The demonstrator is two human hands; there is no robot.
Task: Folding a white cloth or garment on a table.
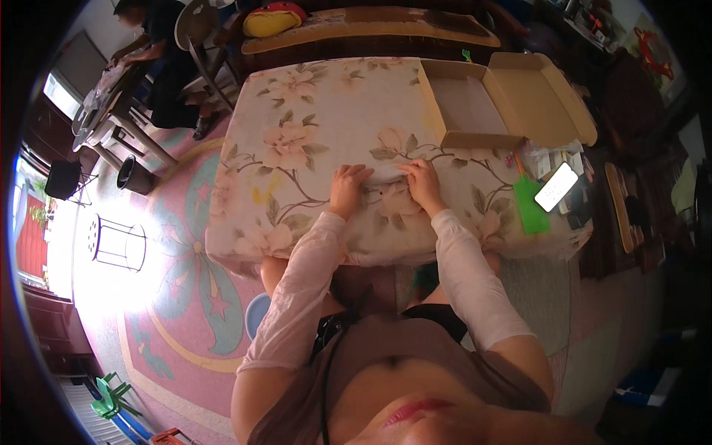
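Note:
My left hand [348,188] and my right hand [422,184] rest on a flower-patterned tablecloth [337,96], a short way apart. Between them lies a whitish, soft-looking strip [384,173] that seems rolled or folded. The fingers of each hand curl over one end of it and press it against the table. Its colour blends with the cloth, so I cannot tell whether it is paper or fabric. The thumbs are partly hidden.
An open cardboard box [467,107] stands at the far right of the table. Nearer lie a green flat piece [530,205], a lit phone [556,187] and small packets. Behind is a wooden bench [371,28]; at far left, a person [167,63] sits at another table.

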